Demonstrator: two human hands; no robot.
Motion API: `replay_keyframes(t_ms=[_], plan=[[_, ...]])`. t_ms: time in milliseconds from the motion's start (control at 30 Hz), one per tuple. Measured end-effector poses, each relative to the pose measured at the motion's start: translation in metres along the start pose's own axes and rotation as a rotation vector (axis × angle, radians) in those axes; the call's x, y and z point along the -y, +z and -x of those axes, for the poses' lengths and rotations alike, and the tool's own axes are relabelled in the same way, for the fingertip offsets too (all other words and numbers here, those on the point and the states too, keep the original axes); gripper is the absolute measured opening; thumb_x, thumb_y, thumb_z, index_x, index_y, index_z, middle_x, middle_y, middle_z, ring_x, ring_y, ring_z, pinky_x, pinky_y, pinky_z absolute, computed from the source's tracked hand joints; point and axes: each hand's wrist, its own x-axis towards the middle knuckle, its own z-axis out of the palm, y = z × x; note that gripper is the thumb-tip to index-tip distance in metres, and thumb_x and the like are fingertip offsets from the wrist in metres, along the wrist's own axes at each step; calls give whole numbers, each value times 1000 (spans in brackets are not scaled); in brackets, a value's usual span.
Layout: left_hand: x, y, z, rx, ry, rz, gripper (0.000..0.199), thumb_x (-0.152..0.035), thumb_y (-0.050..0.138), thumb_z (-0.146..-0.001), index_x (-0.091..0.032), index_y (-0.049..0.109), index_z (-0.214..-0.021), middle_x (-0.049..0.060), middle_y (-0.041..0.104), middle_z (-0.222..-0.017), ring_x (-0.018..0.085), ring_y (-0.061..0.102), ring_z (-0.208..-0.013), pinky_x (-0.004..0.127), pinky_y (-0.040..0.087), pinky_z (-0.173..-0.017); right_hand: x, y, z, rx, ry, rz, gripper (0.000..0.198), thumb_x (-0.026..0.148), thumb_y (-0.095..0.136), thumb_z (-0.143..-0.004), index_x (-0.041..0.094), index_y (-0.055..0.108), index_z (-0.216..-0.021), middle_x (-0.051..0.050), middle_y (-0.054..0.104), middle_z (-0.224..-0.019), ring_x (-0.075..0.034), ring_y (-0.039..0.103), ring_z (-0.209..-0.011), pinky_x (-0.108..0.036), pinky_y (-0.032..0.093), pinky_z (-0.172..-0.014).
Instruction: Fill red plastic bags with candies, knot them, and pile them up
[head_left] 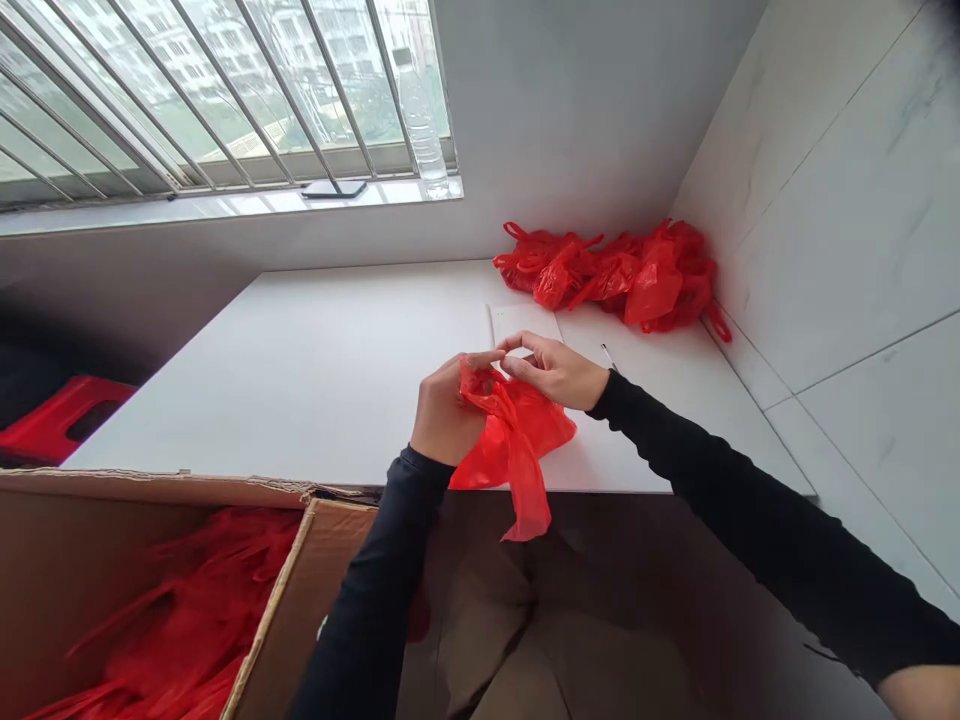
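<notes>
A red plastic bag is bunched up over the front edge of the white table, one strip of it hanging below the edge. My left hand is closed around the bag's gathered top. Fingers bent, my right hand meets the left fingertips just above the bag. Whether the right fingertips pinch a bit of the plastic is too small to make out. Behind the hands, a white notepad or sheet lies partly covered on the table.
A heap of crumpled red bags lies at the table's back right. A pen is near my right wrist. An open cardboard box with red bags stands at left. A bottle and phone rest on the windowsill.
</notes>
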Motion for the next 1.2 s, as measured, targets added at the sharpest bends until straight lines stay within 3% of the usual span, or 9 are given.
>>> replay_keyframes(t_ms=[133,300,467,533,700,900,1100,1200], plan=[[3,6,5,-215,124,-169,30,-5,63,-81,-23,73,-103,4,65,-99,15,66,-87,28,55,-77,-12,9,-4,90,13,-83,36,53,48,-96,18,58,-92,0,58,-76,-13,53,-66,-28,44,-63],[8,17,10,-355,95,-212,35,-2,65,-79,-22,70,-107,4,63,-99,16,66,-88,26,55,-76,-16,18,-6,39,-37,-46,35,51,55,-93,17,60,-91,0,58,-81,-13,50,-71,-28,41,-65],[11,26,7,-490,53,-240,22,-12,62,-89,-20,66,-109,6,60,-98,15,64,-84,26,54,-74,-17,23,-11,-13,-81,-3,39,53,53,-95,18,56,-78,2,51,-72,-12,43,-65,-27,37,-61],[11,27,6,-488,67,-224,17,-14,62,-89,-20,64,-105,7,60,-99,16,63,-87,28,54,-75,-18,23,-15,-21,-95,-9,44,56,45,-98,18,54,-77,2,49,-69,-12,42,-63,-27,37,-60],[12,24,9,-426,101,-148,14,-16,64,-86,-22,58,-98,8,56,-102,19,60,-91,30,54,-73,-20,20,-20,-11,-127,-54,36,54,47,-97,20,55,-106,3,55,-75,-13,47,-63,-28,42,-61],[14,19,9,-339,68,-80,18,-11,63,-86,-23,65,-101,6,61,-101,19,64,-93,32,55,-78,-16,13,-21,-163,-195,-33,23,41,50,-97,19,55,-96,-3,59,-93,-16,57,-89,-31,48,-80],[15,20,17,-312,2,-42,30,-19,56,-96,-26,69,-123,7,69,-122,20,66,-111,37,55,-95,-9,8,-14,-365,-232,117,17,37,44,-99,21,51,-99,-1,58,-88,-17,56,-81,-33,46,-80],[21,13,42,-375,-113,-115,26,-25,57,-96,-26,72,-118,6,70,-122,23,63,-117,43,51,-101,-20,-2,1,-467,-205,259,13,34,50,-95,22,55,-95,-3,60,-89,-20,54,-84,-35,42,-80]])
